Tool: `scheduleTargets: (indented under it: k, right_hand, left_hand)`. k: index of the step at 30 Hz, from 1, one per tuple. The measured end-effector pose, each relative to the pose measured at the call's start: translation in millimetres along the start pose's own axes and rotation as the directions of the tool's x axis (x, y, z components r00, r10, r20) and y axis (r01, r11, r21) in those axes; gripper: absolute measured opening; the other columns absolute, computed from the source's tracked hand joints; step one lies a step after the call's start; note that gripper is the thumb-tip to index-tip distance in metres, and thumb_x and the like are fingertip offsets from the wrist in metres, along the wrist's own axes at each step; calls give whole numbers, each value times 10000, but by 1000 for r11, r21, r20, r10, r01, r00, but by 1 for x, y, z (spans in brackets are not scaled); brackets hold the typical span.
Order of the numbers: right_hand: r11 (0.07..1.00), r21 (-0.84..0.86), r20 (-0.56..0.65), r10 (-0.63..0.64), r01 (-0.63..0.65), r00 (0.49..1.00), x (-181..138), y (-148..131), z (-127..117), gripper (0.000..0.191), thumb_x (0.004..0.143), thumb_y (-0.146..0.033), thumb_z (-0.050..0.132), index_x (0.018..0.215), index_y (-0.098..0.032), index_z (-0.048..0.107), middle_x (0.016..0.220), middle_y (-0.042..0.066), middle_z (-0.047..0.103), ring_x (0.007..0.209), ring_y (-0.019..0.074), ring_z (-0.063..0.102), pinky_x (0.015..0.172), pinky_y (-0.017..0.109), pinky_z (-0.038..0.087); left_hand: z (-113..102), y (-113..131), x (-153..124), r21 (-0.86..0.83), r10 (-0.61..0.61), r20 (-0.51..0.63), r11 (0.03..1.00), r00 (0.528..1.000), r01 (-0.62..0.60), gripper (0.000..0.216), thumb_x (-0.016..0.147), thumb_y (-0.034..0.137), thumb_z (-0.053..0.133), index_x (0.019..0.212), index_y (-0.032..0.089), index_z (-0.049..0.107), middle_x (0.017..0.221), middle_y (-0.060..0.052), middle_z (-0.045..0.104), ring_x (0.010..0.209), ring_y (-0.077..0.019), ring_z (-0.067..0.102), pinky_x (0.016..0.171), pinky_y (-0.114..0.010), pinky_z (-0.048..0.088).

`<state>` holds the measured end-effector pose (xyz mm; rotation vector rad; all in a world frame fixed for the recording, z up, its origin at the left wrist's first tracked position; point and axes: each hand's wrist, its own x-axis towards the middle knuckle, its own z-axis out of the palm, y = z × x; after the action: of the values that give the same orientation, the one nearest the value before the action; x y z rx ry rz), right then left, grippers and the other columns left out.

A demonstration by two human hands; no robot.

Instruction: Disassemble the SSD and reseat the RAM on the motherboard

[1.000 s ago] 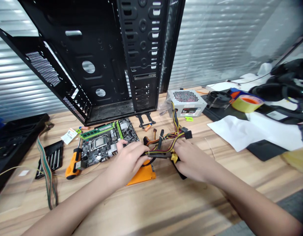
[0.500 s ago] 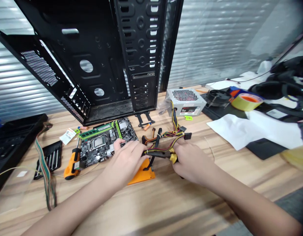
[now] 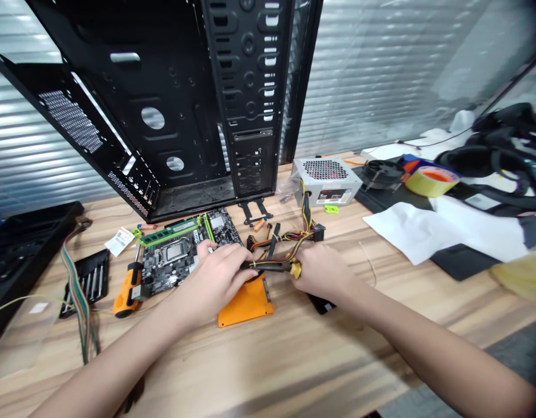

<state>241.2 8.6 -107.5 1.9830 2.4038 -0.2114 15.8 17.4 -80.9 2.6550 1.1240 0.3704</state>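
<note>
My left hand [image 3: 218, 276] and my right hand [image 3: 320, 270] both grip a black cable with a yellow clip [image 3: 274, 266], part of the power supply's wiring harness [image 3: 289, 238]. The hands sit close together above an orange drive [image 3: 245, 305] lying flat on the wooden desk [image 3: 272, 354]. The fingertips of my left hand reach the edge of a motherboard [image 3: 180, 258], which carries a green RAM stick [image 3: 169, 232]. Behind the harness stands the silver power supply [image 3: 326, 183]. A black connector [image 3: 321, 303] pokes out below my right hand.
An open black PC case [image 3: 184, 110] stands just behind the motherboard. To the left lie an orange-handled screwdriver [image 3: 128, 290], a black bit set [image 3: 87, 276] and a ribbon cable [image 3: 78, 296]. To the right are a CPU cooler [image 3: 383, 174], a tape roll [image 3: 433, 180] and white paper [image 3: 442, 229].
Both hands have shifted left and slightly away from me, my right hand moving most and closing the gap. More of the orange drive now shows, and the head view has barely moved.
</note>
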Motion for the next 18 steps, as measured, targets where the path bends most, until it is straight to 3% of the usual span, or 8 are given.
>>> scheduleTargets:
  k: [2,4,7,9,11,13,16,18]
  right_hand:
    - [1000,14,-6,-11,11,1000,4,2,3,174,691,-228,538,816,-184,650,842,104,693,788,282,665,607,307,420]
    - [998,58,-25,-17,18,1000,6,4,5,164,692,-221,543,809,-185,653,832,103,695,786,268,661,615,296,411]
    - [979,204,-67,-5,19,998,8,9,5,103,722,-231,541,748,-187,631,768,82,684,732,222,640,597,270,384]
    - [941,338,-74,2,23,997,7,12,2,109,746,-254,542,668,-190,584,691,52,650,663,184,601,570,256,359]
    - [877,479,-57,1,26,998,6,13,-2,165,748,-271,552,605,-193,530,619,19,597,596,151,544,544,246,335]
    - [801,598,-44,12,17,999,6,14,-5,192,729,-274,573,574,-193,494,575,-7,547,558,127,491,525,237,319]
    - [681,732,-35,33,3,999,7,14,-8,242,702,-312,603,548,-196,456,513,-34,470,505,106,415,492,236,294]
    - [555,831,12,8,-15,1000,8,14,-8,303,690,-387,619,536,-204,432,473,-45,426,465,101,374,464,242,286]
  left_hand:
    - [-1,2,-1,17,-6,-25,1000,1000,6,93,944,270,498,1005,205,526,994,-19,646,923,-200,599,885,-402,240]
    - [-3,7,-3,71,-24,-124,997,992,33,194,926,285,524,1099,199,500,1063,-54,623,984,-226,584,867,-397,272]
    - [-9,25,-11,220,5,-389,972,921,88,345,894,285,567,1193,157,454,1147,-129,575,1074,-274,539,857,-405,311]
    - [-13,43,-19,276,94,-463,960,881,43,266,888,266,570,1119,156,496,1082,-120,594,1030,-267,549,855,-406,334]
    - [-16,62,-27,250,148,-428,967,892,-41,188,879,279,576,1023,164,540,1004,-101,608,955,-253,561,819,-388,374]
    - [-18,78,-29,189,123,-387,981,914,-52,161,878,304,564,964,168,570,986,-102,613,918,-255,568,791,-388,411]
    - [-13,90,-16,-39,-85,-255,996,963,78,239,875,403,552,962,184,595,995,-99,632,917,-268,594,788,-415,462]
    - [-5,93,4,-306,-272,-71,922,960,238,395,824,522,591,1040,192,590,1014,-101,648,922,-270,620,772,-407,497]
